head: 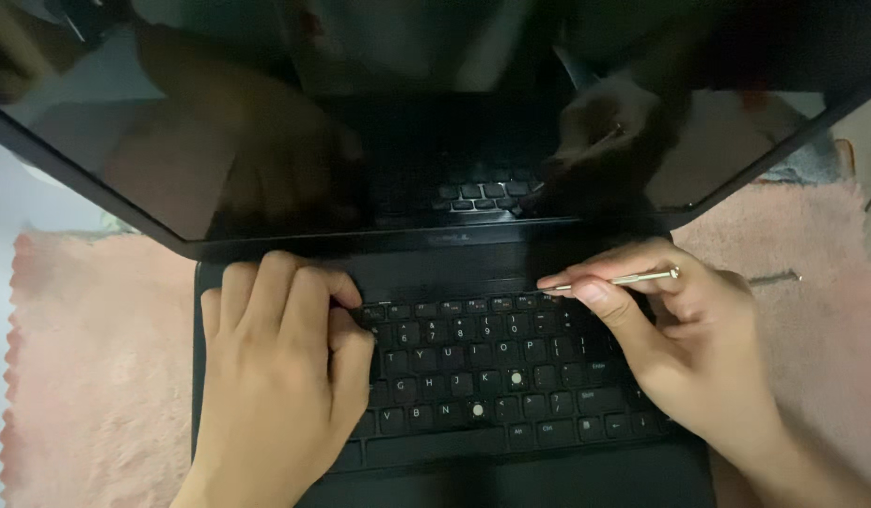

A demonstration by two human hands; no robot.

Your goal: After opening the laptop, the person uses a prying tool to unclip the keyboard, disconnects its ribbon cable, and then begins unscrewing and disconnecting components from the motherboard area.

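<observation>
Black laptop keyboard (473,362) half-hidden under curled left hand (276,376); right hand (685,343) fingers pinching thin metal tool (616,279).

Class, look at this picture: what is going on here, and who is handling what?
A person works on an open black laptop that sits on a pink fuzzy mat. The left hand presses on the left side of the keyboard, fingers curled at its top edge. The right hand pinches a thin metal tool, its tip at the keyboard's top right edge. The dark screen mirrors both hands. Two keys carry pale dots.
</observation>
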